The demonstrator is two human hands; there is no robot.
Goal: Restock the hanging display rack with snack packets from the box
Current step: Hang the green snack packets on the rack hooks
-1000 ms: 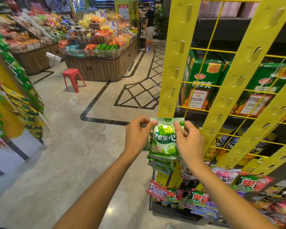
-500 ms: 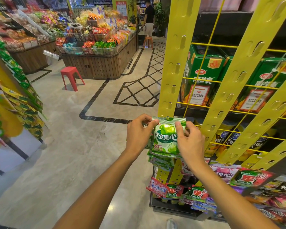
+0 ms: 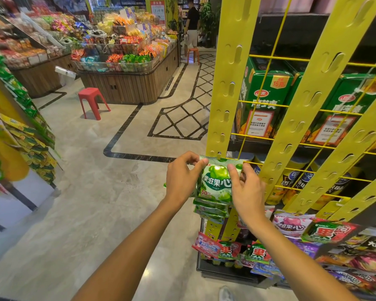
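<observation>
A green snack packet (image 3: 215, 181) with white Chinese lettering is held up against the leftmost yellow hanging strip (image 3: 225, 88) of the display rack. My left hand (image 3: 180, 177) pinches its top left corner and my right hand (image 3: 246, 187) pinches its top right corner. The packet's top edge sits at a tab of the strip. Several more green packets (image 3: 208, 210) hang below it on the same strip. No box is in view.
Other yellow strips (image 3: 313, 101) slant to the right over a wire grid with green cartons (image 3: 263, 98) behind. Mixed snack packets (image 3: 326, 233) fill the rack's base. A red stool (image 3: 92, 101), wooden candy island (image 3: 128, 81) and left shelf (image 3: 20, 131) border the tiled floor. A person (image 3: 192, 22) stands far back.
Both hands have raised the green packet slightly, bringing its top edge to the strip's tab. The view has dipped a little.
</observation>
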